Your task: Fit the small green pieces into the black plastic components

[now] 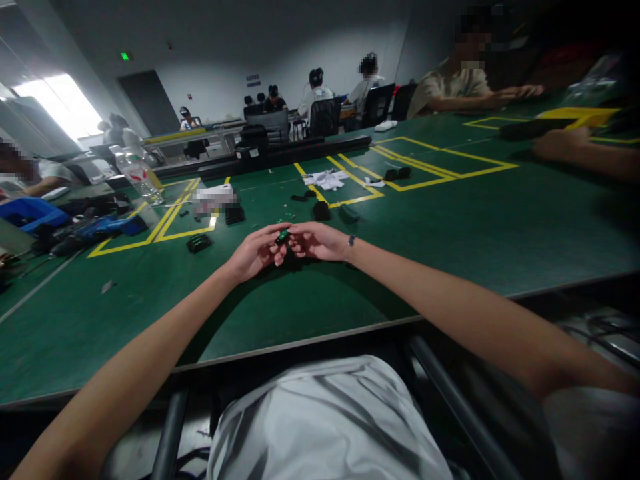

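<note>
A small green-and-black piece (283,236) is held between the two hands, beyond the near edge of the worktop (300,303). It is pinched in the curled fingertips of the left hand (254,256), and its other side is gripped by the bent fingers of the right hand (320,241). Because so little of it is grasped, it could be squeezed out if pressure were applied unevenly; if dropped, it could be lost among the tiny scraps (287,216) just beyond the fingers. Any outward reach is hindered by a dark block (321,211) close past the right hand, with crumpled white paper (325,179) farther toward the far edge. Toward the left edge, a similar dark piece (199,243) could be knocked by a sideways sweep; a clear bottle (137,175) is seen farther off.
</note>
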`<state>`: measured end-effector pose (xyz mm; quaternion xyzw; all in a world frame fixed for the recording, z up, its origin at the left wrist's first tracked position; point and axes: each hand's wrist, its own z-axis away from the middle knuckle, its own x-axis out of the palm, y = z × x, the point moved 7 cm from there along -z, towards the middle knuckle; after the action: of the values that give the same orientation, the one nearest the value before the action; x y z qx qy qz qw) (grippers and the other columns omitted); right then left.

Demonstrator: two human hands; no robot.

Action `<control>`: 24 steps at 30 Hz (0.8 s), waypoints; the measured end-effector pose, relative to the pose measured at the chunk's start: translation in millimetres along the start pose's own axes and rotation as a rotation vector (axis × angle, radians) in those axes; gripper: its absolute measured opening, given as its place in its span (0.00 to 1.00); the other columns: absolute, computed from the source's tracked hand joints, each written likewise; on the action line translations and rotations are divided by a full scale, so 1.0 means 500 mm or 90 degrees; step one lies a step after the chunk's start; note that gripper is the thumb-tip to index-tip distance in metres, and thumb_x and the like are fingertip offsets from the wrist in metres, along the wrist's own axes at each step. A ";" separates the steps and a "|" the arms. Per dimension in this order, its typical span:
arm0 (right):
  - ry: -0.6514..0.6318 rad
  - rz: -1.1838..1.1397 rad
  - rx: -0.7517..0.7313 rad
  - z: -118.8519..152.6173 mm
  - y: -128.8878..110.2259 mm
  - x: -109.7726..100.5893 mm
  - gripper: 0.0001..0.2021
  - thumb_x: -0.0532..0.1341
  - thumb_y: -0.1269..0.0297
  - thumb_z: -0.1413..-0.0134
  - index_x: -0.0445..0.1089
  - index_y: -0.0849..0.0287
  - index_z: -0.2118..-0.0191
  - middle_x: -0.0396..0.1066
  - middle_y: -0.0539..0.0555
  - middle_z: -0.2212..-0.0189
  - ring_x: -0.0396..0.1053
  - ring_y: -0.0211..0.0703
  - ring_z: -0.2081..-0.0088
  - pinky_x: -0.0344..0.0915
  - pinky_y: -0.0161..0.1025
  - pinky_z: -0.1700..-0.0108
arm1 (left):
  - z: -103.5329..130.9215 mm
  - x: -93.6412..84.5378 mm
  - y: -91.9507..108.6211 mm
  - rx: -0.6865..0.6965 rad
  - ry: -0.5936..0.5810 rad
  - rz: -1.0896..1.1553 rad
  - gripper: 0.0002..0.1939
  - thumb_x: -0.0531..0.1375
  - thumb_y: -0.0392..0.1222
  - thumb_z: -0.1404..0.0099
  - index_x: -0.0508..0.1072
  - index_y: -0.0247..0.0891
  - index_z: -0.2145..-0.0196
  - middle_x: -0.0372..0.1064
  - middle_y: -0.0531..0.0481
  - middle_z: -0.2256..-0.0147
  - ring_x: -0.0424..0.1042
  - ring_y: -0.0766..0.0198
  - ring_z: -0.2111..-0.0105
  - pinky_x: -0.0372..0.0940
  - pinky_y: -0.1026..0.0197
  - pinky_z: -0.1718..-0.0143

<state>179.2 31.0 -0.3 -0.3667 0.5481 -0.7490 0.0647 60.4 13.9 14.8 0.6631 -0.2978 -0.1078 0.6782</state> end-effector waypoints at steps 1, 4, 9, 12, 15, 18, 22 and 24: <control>0.000 -0.003 0.002 0.000 0.000 0.000 0.05 0.65 0.68 0.47 0.71 0.63 0.67 0.69 0.52 0.73 0.64 0.36 0.72 0.63 0.34 0.69 | 0.000 0.000 0.000 -0.003 -0.003 0.005 0.25 0.61 0.42 0.36 0.67 0.34 0.43 0.69 0.48 0.74 0.66 0.67 0.77 0.62 0.63 0.74; -0.003 -0.010 0.012 0.002 0.001 0.000 0.04 0.65 0.68 0.47 0.71 0.64 0.66 0.69 0.52 0.73 0.65 0.36 0.72 0.64 0.34 0.69 | 0.000 0.000 -0.002 -0.015 -0.009 0.021 0.25 0.61 0.42 0.36 0.68 0.35 0.43 0.68 0.48 0.73 0.66 0.68 0.77 0.62 0.63 0.73; -0.016 -0.013 0.015 0.003 0.002 0.001 0.04 0.65 0.69 0.46 0.71 0.64 0.66 0.69 0.52 0.73 0.64 0.36 0.71 0.65 0.34 0.68 | 0.003 0.002 -0.002 -0.028 -0.014 0.033 0.24 0.62 0.42 0.36 0.68 0.36 0.43 0.68 0.48 0.72 0.66 0.68 0.76 0.61 0.64 0.73; -0.015 -0.009 0.013 0.003 0.002 0.001 0.03 0.65 0.69 0.46 0.71 0.63 0.66 0.69 0.52 0.73 0.64 0.36 0.71 0.65 0.34 0.68 | 0.005 0.002 -0.001 -0.033 -0.010 0.032 0.25 0.62 0.42 0.37 0.68 0.36 0.43 0.68 0.48 0.72 0.66 0.68 0.76 0.61 0.64 0.73; -0.016 -0.011 0.014 0.003 0.003 0.001 0.03 0.65 0.70 0.46 0.71 0.63 0.66 0.69 0.52 0.72 0.65 0.36 0.71 0.65 0.34 0.68 | 0.005 0.002 -0.001 -0.033 -0.005 0.031 0.25 0.62 0.42 0.37 0.68 0.35 0.43 0.68 0.48 0.72 0.66 0.68 0.76 0.61 0.64 0.73; -0.021 -0.015 0.011 0.002 0.002 0.001 0.03 0.65 0.70 0.46 0.71 0.64 0.65 0.70 0.53 0.72 0.64 0.36 0.71 0.65 0.34 0.68 | 0.005 0.002 -0.001 -0.033 -0.004 0.036 0.25 0.62 0.41 0.37 0.68 0.35 0.43 0.68 0.47 0.72 0.67 0.68 0.75 0.61 0.64 0.73; -0.021 -0.018 0.013 0.001 0.003 0.001 0.03 0.65 0.69 0.46 0.72 0.64 0.66 0.70 0.53 0.73 0.64 0.36 0.71 0.64 0.34 0.69 | 0.003 0.001 -0.002 -0.029 -0.003 0.036 0.24 0.62 0.41 0.36 0.68 0.35 0.43 0.68 0.48 0.72 0.66 0.68 0.76 0.61 0.64 0.73; -0.018 -0.023 0.014 0.000 0.003 0.000 0.04 0.65 0.68 0.46 0.72 0.63 0.66 0.70 0.52 0.73 0.64 0.36 0.72 0.63 0.34 0.69 | 0.002 0.001 -0.002 -0.027 0.002 0.035 0.24 0.62 0.42 0.37 0.68 0.35 0.43 0.68 0.48 0.72 0.65 0.68 0.77 0.62 0.64 0.73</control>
<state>178.8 30.1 -1.6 -0.3866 0.5318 -0.7509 0.0629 60.7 12.7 13.9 0.6403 -0.3124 -0.0947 0.6953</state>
